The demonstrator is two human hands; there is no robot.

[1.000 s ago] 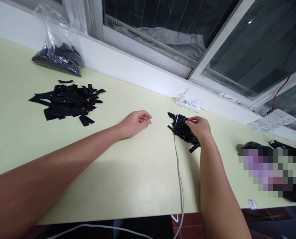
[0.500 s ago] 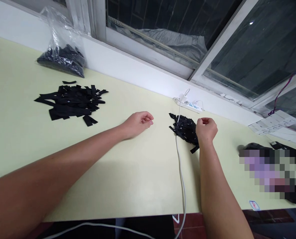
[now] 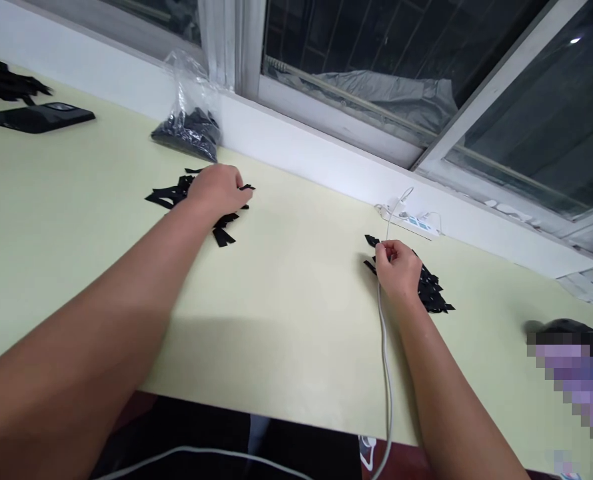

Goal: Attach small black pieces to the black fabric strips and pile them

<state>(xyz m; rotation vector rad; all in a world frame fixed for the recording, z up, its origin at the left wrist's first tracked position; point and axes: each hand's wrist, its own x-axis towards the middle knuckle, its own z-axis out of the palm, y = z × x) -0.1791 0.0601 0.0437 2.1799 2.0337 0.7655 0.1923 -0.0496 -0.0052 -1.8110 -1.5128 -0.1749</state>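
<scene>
On table (image 3: 286,320), far side: left hand (image 3: 219,189) palm-down, fingers curled onto strips (image 3: 176,195), grip hidden, cannot tell | right hand (image 3: 399,270) loosely closed, fingertips pinched, resting on small pile (image 3: 429,290) beside cable (image 3: 385,347) | bag (image 3: 190,123) behind strips, by window ledge

Looks like a small garment/trim workshop, piecework bench by a window. Long pale-yellow worktable (image 3: 286,347) runs along a white sill, w/ loose heaps of cut black strips (image 3: 176,193) and a second black pile (image 3: 431,290) on it. Clear plastic bag (image 3: 189,123) stuffed w/ more black pieces sits against the wall; further pieces at the far left end. White power strip (image 3: 411,223) and its cable (image 3: 386,373) lie across the top. Sliding aluminium window (image 3: 426,73), dark outside, so night shift or late hrs.
</scene>
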